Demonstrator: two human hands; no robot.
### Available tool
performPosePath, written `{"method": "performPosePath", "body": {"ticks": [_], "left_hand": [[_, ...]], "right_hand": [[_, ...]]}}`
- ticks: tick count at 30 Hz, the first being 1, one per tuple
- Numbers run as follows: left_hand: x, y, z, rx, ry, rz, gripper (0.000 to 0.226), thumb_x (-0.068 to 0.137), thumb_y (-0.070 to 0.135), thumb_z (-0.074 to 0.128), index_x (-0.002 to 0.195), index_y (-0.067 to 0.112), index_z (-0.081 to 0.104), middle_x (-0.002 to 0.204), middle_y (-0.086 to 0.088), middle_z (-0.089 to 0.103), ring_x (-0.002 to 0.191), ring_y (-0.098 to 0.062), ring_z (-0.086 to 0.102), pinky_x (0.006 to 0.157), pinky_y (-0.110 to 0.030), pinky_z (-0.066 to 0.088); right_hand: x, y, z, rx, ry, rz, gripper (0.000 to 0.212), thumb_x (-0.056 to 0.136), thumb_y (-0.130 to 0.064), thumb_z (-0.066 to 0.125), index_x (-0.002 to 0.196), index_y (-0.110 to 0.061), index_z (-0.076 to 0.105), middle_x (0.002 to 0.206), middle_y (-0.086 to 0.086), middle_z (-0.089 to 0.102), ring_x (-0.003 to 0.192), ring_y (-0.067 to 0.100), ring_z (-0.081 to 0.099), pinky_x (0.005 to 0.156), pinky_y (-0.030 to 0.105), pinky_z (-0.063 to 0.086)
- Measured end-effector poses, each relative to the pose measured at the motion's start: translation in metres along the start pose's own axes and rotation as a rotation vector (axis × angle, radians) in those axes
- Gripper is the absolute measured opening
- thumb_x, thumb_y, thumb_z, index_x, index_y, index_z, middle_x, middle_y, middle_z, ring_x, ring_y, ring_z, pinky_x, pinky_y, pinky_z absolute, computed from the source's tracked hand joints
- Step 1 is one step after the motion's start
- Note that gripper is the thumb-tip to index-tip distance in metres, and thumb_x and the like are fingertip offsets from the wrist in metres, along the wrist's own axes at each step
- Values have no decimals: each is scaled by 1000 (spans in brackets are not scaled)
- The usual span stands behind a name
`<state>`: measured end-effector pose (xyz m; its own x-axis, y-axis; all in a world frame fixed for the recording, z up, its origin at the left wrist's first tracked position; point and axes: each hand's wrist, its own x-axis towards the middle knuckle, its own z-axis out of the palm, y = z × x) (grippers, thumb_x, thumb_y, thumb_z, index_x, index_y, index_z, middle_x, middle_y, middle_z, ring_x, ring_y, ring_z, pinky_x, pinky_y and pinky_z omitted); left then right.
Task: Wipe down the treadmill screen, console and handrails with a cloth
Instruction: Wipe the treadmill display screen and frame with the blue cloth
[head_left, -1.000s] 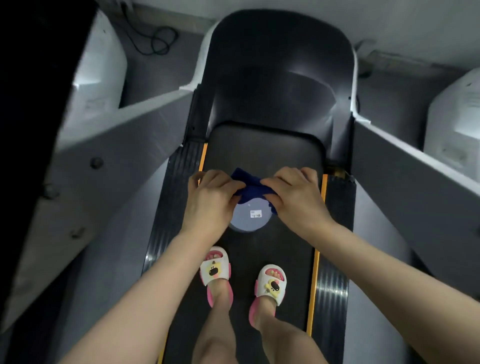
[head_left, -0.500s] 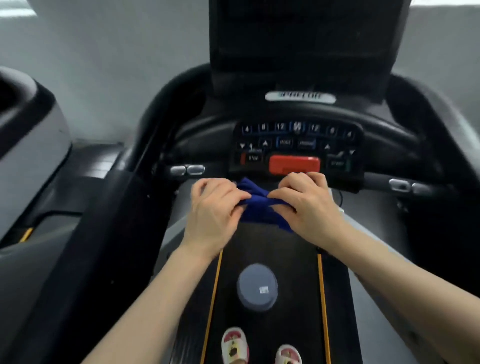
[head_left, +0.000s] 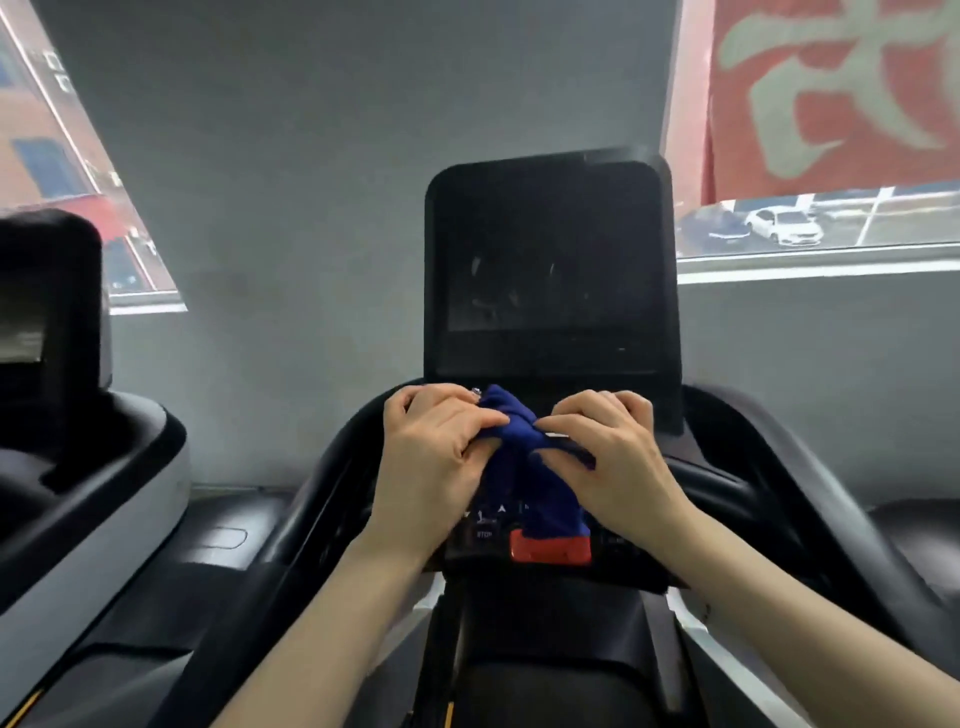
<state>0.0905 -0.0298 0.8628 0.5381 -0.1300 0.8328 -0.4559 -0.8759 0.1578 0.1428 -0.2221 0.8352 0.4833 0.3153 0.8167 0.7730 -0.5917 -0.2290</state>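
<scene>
Blue cloth (head_left: 511, 457) is bunched between your two hands, held in the air just in front of the console (head_left: 524, 540), below the dark screen (head_left: 550, 260). You are pinching it with your left hand (head_left: 434, 457), thumb and curled fingers clamped on the fabric at its left side. You are gripping its right side with your right hand (head_left: 608, 457), fingers curled over a fold. A loose tail of cloth is hanging down over the keypad and is partly covering the red stop button (head_left: 550, 552).

Judged from this position, you are readying the cloth and wiping has not yet begun on the screen, which is showing faint smears.

Risks to watch:
- The hanging tail is lying over the controls. Pressing down here could actuate a key or the stop button.
- The cloth is wadded, not flat. A wad is likely to give uneven contact and leave streaks on the screen.
- Both hands are occupied with the cloth, so neither is steadying you on the handrails (head_left: 810, 499). Leaning forward to reach the top of the screen could unbalance you.
- A light pinch may let the cloth slip and drop below the console.
</scene>
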Motion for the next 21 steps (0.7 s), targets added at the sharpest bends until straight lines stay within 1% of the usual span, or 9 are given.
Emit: {"method": "performPosePath", "body": {"ticks": [3, 6, 8, 10, 12, 15, 17, 19, 21], "left_hand": [[18, 7, 0, 0, -33, 46, 16, 79, 23, 73, 94, 20, 77, 91, 11, 74, 102, -8, 60, 98, -31, 34], [32, 9, 3, -14, -56, 70, 17, 87, 27, 67, 101, 24, 75, 96, 14, 74, 106, -5, 60, 98, -31, 36], [44, 8, 4, -10, -45, 76, 17, 88, 27, 65, 102, 24, 75, 98, 14, 73, 107, -5, 60, 99, -32, 36], [57, 5, 6, -7, -20, 78, 16, 86, 24, 67, 100, 25, 75, 99, 15, 73, 109, -6, 59, 99, -32, 36], [72, 0, 10, -3, 9, 83, 14, 84, 24, 69, 97, 24, 76, 100, 14, 70, 109, -8, 58, 98, -31, 36], [88, -13, 17, -3, 47, 68, 14, 80, 25, 73, 93, 24, 76, 93, 12, 64, 102, -10, 55, 93, -30, 37], [98, -23, 23, -9, 64, 43, 14, 77, 23, 79, 90, 23, 74, 89, 12, 64, 98, -8, 54, 90, -32, 38], [107, -36, 29, -54, 79, -6, 22, 72, 18, 86, 84, 23, 68, 86, 13, 63, 95, -7, 54, 90, -30, 37], [116, -54, 35, -105, 89, -16, 25, 70, 14, 87, 81, 23, 66, 85, 14, 64, 97, -4, 54, 92, -24, 33]], "right_hand": [[15, 9, -16, 6, 68, -9, 13, 84, -30, 64, 86, -22, 74, 91, -13, 64, 85, 6, 57, 95, 32, 30], [32, 16, -29, 25, 85, -9, 16, 84, -33, 60, 85, -24, 73, 90, -16, 63, 85, 2, 56, 96, 31, 30], [44, 19, -34, 34, 88, -5, 18, 83, -36, 59, 84, -25, 73, 89, -18, 62, 85, 1, 56, 95, 34, 32], [57, 21, -37, 55, 89, 2, 18, 83, -37, 60, 83, -25, 72, 89, -19, 62, 86, -1, 55, 95, 38, 34], [69, 24, -35, 71, 92, 11, 12, 82, -35, 65, 82, -25, 71, 90, -20, 61, 87, -2, 55, 95, 41, 37], [86, 29, -28, 115, 97, 46, 5, 78, -27, 71, 81, -23, 70, 96, -20, 61, 92, 0, 57, 94, 46, 42], [99, 31, -21, 196, 89, 84, 5, 79, -27, 70, 83, -24, 69, 105, -19, 62, 100, 3, 60, 93, 50, 45], [111, 32, -11, 268, 85, 118, 4, 81, -26, 67, 84, -28, 66, 113, -19, 63, 106, 6, 61, 93, 51, 47], [124, 32, 1, 279, 88, 144, 18, 82, -20, 67, 81, -36, 58, 118, -19, 64, 110, 3, 60, 97, 51, 46]]}}
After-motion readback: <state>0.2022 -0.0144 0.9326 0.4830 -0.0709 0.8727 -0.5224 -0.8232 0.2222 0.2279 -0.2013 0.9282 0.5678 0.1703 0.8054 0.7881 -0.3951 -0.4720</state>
